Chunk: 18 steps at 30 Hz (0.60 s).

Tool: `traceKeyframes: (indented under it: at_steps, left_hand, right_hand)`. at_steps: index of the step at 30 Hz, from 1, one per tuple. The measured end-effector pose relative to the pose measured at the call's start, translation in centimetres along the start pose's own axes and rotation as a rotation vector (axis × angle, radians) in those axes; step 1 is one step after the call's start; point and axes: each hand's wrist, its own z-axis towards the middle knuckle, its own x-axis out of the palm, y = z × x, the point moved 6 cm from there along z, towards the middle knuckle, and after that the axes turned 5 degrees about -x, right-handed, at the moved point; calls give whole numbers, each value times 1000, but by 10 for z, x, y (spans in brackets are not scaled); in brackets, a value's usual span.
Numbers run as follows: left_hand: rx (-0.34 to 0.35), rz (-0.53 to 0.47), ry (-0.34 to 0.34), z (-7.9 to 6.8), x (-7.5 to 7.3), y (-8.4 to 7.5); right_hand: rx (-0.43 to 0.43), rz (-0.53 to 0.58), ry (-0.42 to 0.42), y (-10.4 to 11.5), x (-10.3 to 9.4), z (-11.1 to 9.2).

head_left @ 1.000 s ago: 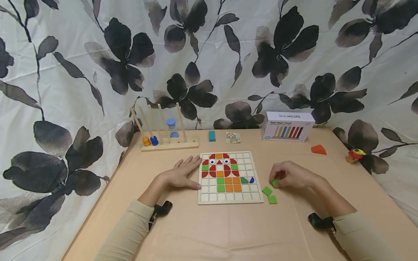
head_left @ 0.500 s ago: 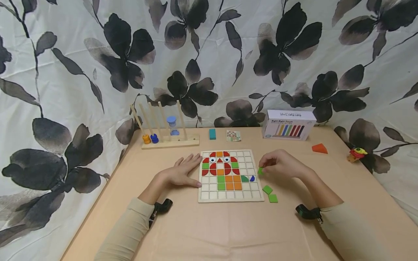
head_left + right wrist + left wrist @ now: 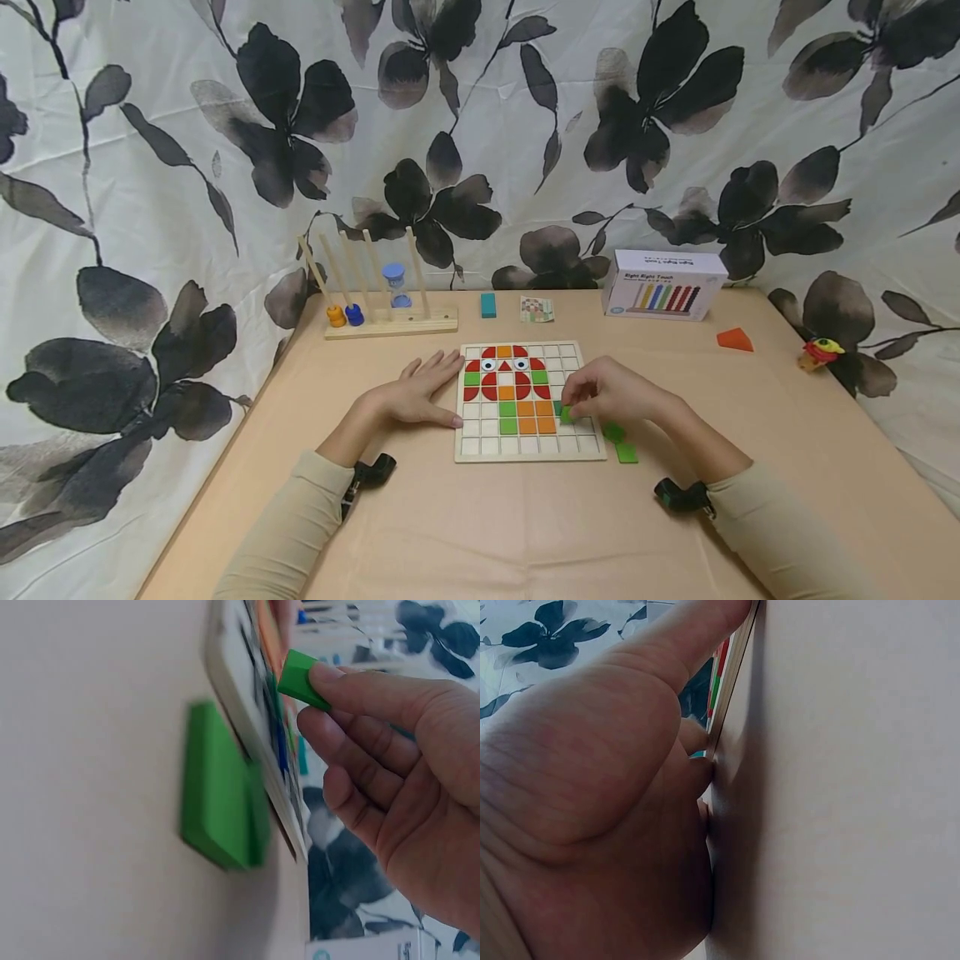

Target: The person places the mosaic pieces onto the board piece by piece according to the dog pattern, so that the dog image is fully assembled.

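Observation:
A square wooden grid board (image 3: 480, 450) lies on the table, with red, orange, green and white tiles set in a figure on it. My left hand (image 3: 408, 402) rests flat at its left edge, fingers spread, the thumb touching the frame. Over the board's right part, my right hand (image 3: 618, 392) pinches a small green square tile (image 3: 300, 678) between thumb and fingers. The dark green and blue pieces on that side are mostly covered by this hand in the head view. Just off the board's right edge lie two loose green tiles (image 3: 626, 453).
Behind the board stand a wooden peg rack (image 3: 390, 327) with beads, a blue sand timer (image 3: 396, 286), a teal block (image 3: 488, 306), a picture card (image 3: 536, 310) and a white box (image 3: 663, 286). An orange-red piece (image 3: 735, 339) and a small toy figure (image 3: 820, 354) lie at right.
My right hand has carried the green tile leftward from beside the loose tiles to above the board's right columns. My left hand has stayed at the board's left edge.

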Motion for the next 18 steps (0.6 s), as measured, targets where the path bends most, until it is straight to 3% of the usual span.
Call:
traceKeyframes:
  at_steps: [10,18]
  left_hand:
    - [1,7,-2,0,-3,-2]
    - [3,6,-5,-2,-3,-2]
  right_hand:
    - [19,-62,40,11,14,2]
    - [20,-205,44,14,18,1]
